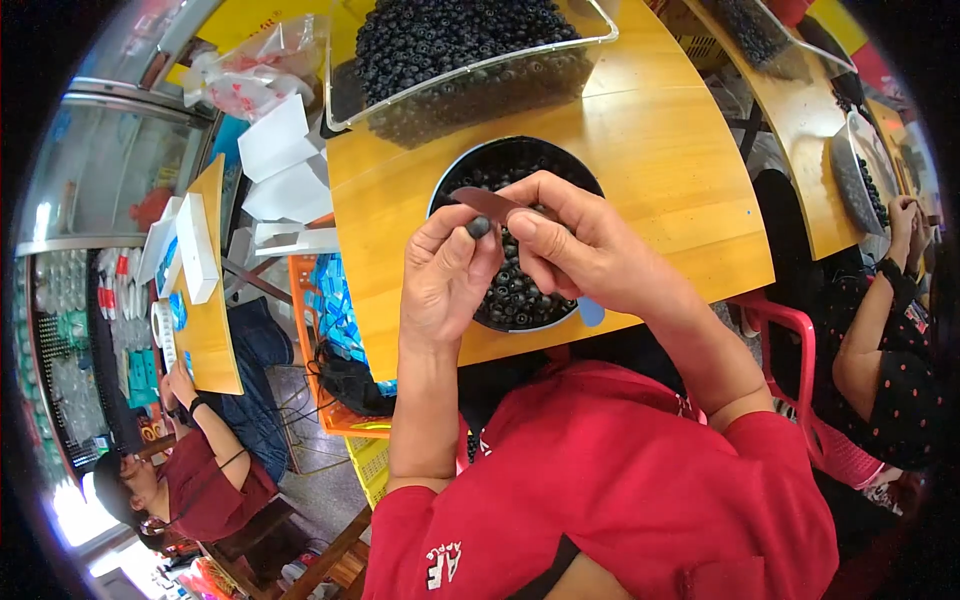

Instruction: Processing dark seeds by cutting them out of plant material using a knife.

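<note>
I see the left hand [440, 285] pinching one blueberry [479, 228] above the round bowl [455, 165], the right hand [590, 245] folded around a knife [488, 203]. Many berries, there and in the far tub [500, 95], seem left; finished ones I cannot tell.

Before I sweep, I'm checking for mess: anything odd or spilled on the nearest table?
No spill shows. A tiny blue speck near the right edge of the table looks odd, lying apart from the bowl.

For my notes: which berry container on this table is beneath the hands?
The round bowl, under left hand and right hand; the clear, rectangular bin stands beyond.
</note>
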